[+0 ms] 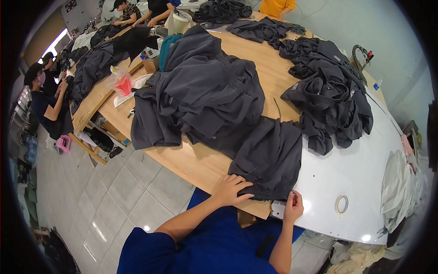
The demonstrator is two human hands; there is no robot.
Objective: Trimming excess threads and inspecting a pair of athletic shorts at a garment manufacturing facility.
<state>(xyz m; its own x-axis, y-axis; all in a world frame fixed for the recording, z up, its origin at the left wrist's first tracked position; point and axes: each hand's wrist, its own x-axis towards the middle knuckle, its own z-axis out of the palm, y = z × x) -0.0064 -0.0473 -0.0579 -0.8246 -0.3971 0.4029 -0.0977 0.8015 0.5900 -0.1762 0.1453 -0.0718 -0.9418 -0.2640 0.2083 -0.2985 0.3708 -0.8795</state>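
Head view: dark gray garment (272, 157) lies on the near edge of the table (198, 165), partly over bare wood, right side reaching the white board (360, 169). Left hand (231, 189) palm down on its near left corner, forearm angled in from lower left, fingers slightly spread, pointing right. Can't tell if thumb and fingers pinch cloth there. Right hand (293, 208) at the near right corner, forearm nearly vertical from the lower edge, fingers curled around a small red object (294, 199), mostly hidden; fingertips at the garment's edge. Can't tell if they also pinch cloth. Hands well apart, both near the table edge.

Big gray cloth pile (200, 86) just beyond the garment, touching it; second pile (331, 91) right of that. Tape roll (341, 205) flat on the white board, right of the right hand.
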